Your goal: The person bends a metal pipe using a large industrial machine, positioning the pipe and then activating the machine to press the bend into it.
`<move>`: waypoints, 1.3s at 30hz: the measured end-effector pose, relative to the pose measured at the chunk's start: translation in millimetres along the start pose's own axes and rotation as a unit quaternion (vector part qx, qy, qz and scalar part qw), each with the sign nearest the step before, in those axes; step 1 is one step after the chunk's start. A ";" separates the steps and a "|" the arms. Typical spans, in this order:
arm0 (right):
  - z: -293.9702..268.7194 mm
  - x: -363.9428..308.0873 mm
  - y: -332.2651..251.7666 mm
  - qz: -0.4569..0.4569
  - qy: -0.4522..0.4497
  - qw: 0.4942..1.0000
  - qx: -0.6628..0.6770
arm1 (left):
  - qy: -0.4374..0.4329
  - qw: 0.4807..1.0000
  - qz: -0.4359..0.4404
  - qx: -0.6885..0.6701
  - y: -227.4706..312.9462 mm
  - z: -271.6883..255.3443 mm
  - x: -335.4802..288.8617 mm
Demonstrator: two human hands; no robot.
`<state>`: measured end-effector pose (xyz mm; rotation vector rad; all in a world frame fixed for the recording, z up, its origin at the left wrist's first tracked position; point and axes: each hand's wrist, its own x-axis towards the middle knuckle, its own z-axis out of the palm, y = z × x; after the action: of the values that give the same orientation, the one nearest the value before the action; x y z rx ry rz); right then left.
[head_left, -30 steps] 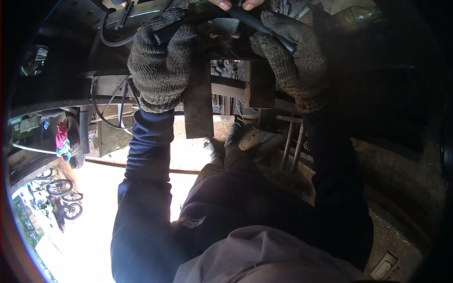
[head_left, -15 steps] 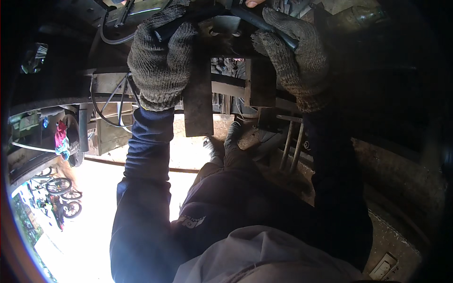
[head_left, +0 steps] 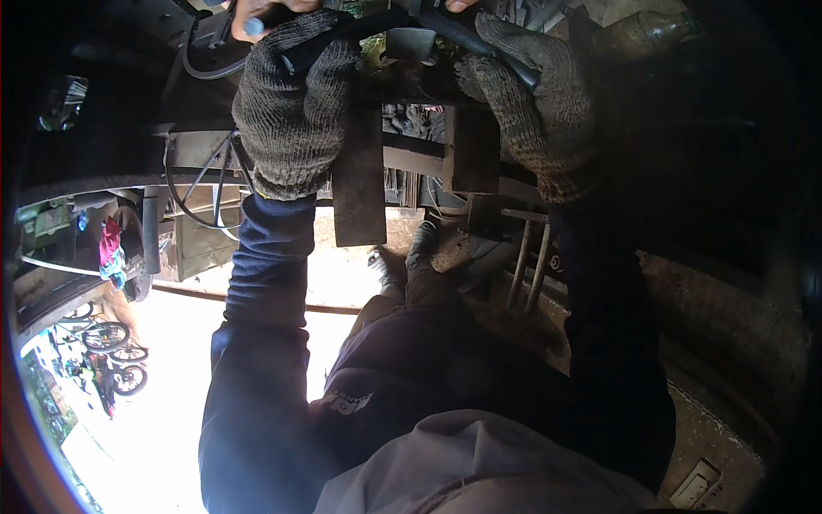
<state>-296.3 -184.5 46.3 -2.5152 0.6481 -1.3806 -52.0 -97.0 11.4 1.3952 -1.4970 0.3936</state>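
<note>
Both my hands wear grey knitted gloves and are raised at the top of the view. My left hand (head_left: 291, 111) is closed round the left end of a dark bent bar (head_left: 458, 32). Its right end lies between the thumb and fingers of my right hand (head_left: 544, 103). Between my hands, the bar arches over a dark metal part with a small plate (head_left: 411, 43) in its middle. Another person's hand (head_left: 257, 15) shows beyond my left glove, beside a small blue-tipped thing. A fingertip (head_left: 460, 4) of another hand shows at the top edge.
Below the metal part hang two flat dark plates (head_left: 360, 180) (head_left: 473, 150). A thin wire loop (head_left: 175, 193) is left of my left wrist. Metal rods (head_left: 531, 265) stand near my right forearm. Bicycles (head_left: 107, 338) and a red cloth (head_left: 111, 248) are at far left.
Another person's hand has come further into view at the upper left, with the blue-tipped thing. Brighter greenish patches now show under the bar. My hands have hardly moved.
</note>
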 end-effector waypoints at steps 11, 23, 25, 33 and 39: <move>7.1 -10.7 17.0 0.031 -0.010 0.987 0.156 | -0.009 0.996 -0.049 -0.076 9.4 -1.5 2.7; 6.9 -12.7 31.0 -0.038 -0.017 0.993 0.110 | 0.002 0.996 -0.060 -0.059 19.4 -6.9 10.4; 11.5 -17.8 34.9 0.006 -0.014 0.979 0.204 | -0.001 0.996 -0.064 -0.060 21.6 -7.6 11.8; 8.8 -15.2 23.7 0.032 -0.034 0.980 0.194 | -0.001 0.997 -0.077 -0.022 19.2 -7.8 9.1; 14.3 -21.5 30.3 0.111 -0.014 0.926 0.361 | -0.005 0.995 -0.094 -0.013 21.7 -7.2 8.1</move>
<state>-302.8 -201.7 11.1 -1.8110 0.3153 -1.2045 -66.6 -89.7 29.4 1.5036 -1.3607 0.2487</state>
